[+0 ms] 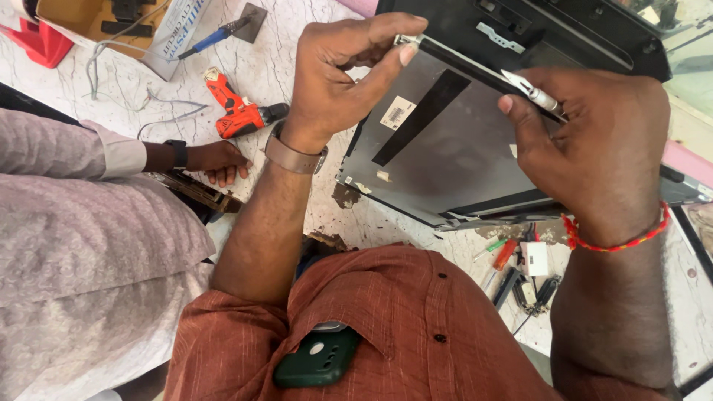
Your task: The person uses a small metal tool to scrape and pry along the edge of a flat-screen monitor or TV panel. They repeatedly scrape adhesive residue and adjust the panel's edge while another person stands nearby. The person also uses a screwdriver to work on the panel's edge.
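Note:
A grey metal-backed display panel (438, 148) with a black tape strip and a small white label is tilted up over the marble surface. My left hand (338, 70) pinches its upper left corner between thumb and fingers. My right hand (594, 148) grips the panel's upper right edge, the thumb pressing next to a silver metal hinge bracket (536, 95). A watch is on my left wrist and a red thread band on my right wrist. Behind the panel lies a black plastic casing (549, 33).
Another person's hand (217, 160) rests at the left on a dark object. An orange power screwdriver (236, 110), a blue-handled tool (212, 38), loose wires and a cardboard box (89, 18) lie further back. Small screwdrivers (505, 256) and parts sit below the panel. A green phone (318, 360) is in my shirt pocket.

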